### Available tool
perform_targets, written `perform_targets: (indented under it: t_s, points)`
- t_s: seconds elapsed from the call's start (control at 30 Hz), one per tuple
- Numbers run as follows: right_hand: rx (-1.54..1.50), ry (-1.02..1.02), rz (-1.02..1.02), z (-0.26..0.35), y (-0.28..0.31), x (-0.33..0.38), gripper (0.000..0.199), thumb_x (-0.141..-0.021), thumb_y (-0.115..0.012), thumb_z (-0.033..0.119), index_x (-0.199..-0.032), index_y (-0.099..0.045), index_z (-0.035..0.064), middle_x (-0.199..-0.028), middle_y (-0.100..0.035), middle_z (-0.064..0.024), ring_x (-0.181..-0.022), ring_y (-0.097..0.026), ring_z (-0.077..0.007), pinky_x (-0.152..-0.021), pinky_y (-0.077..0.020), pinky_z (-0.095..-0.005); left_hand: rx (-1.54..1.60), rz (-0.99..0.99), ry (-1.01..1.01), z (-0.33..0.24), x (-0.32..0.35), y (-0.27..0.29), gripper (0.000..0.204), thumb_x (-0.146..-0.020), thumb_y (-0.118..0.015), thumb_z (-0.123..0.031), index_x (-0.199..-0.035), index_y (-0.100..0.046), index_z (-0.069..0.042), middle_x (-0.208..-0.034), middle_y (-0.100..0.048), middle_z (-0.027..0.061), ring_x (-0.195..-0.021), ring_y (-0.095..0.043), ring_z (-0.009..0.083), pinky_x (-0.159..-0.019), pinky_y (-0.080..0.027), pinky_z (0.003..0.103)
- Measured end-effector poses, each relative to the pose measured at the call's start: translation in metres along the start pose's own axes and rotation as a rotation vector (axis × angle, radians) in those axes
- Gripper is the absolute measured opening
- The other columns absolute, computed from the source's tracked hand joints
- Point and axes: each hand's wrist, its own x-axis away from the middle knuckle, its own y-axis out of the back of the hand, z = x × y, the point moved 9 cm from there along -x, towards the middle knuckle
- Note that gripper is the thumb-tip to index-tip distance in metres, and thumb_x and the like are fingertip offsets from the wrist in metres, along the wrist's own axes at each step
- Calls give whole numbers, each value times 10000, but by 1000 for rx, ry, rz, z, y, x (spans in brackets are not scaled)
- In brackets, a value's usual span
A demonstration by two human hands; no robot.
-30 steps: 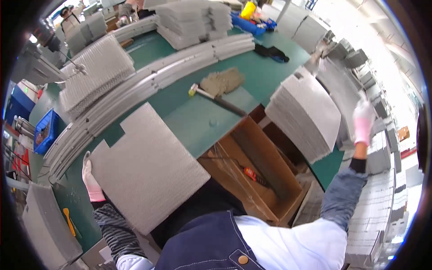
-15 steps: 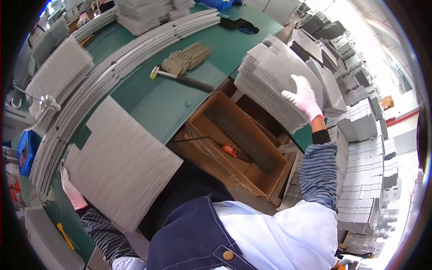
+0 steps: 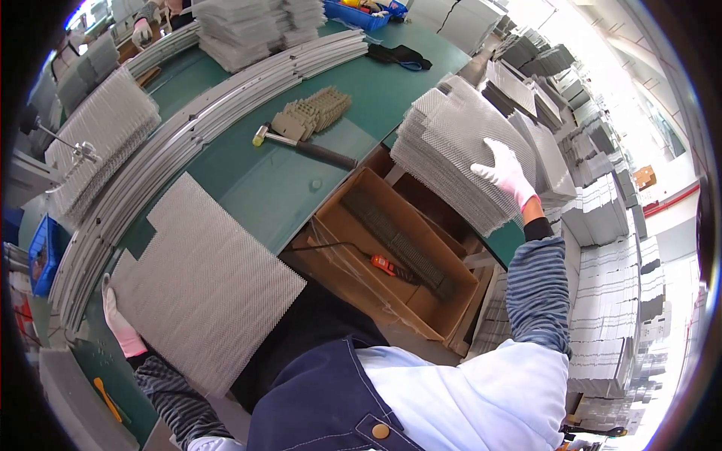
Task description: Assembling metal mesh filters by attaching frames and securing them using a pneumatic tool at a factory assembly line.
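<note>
A: So, the left hand [image 3: 124, 325] is out on the left edge of the grey mesh sheet [image 3: 210, 282], fingers partly curled along the rim.

B: And its grip?

A: Can't tell how firm; the sheet hides part of those fingers. The sheet lies aslant at the near left, over the edge of the green table [image 3: 395, 86] and close against the body, notch on its far left side.

B: Over to the right hand!

A: Wide open, the right hand [image 3: 502, 173], thumb spread from the fingers, nothing closed in it. It's at the top of the mesh stack [image 3: 459, 124], beyond the cardboard box [image 3: 391, 295]. Touching or just above? I can't tell.

B: Good handling here?

A: Light, even pressure, I'd say; thin mesh probably bends if pinched at a corner. Best keep the left side supported and level while reaching right.
</note>
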Motion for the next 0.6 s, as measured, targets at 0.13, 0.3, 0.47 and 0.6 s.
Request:
perform_targets:
  t_s: [0.13, 0.3, 0.47, 0.6]
  points:
    - [-232, 37, 80, -14, 10, -6, 883, -748, -742, 533, -1403, -443, 22, -1429, -450, -208, -1337, -405, -361, -1129, -303, -409, -63, 1, -30, 3, -4, 8, 442, -1034, -395, -215, -1417, -427, 5, -1439, -443, 79, -1303, -428, 199, -1115, -313, 341]
    - [-31, 101, -53, 7, 64, 6, 434, -857, -631, 245, -1265, -597, 102, -1007, -688, -209, -920, -674, -325, -874, -512, -381, -72, -8, -45, 2, 0, -4, 417, -1031, -392, -184, -1395, -455, 10, -1403, -481, 76, -1282, -444, 188, -1105, -323, 329]
    - [511, -27, -1056, -63, 247, 33, 355, -884, -505, 75, -1221, -596, 140, -1050, -687, -109, -886, -671, -278, -743, -542, -385, -66, -24, -92, -1, -2, 5, 419, -1024, -397, -174, -1391, -455, 18, -1396, -489, 83, -1275, -454, 186, -1102, -330, 325]
    - [360, 106, -1197, -24, 297, 56, 367, -911, -544, 123, -1276, -574, 106, -1106, -679, -128, -959, -664, -295, -797, -536, -380, -102, -89, -65, -12, 6, 1, 437, -1005, -425, -188, -1384, -461, 26, -1396, -492, 93, -1268, -466, 190, -1092, -343, 310]
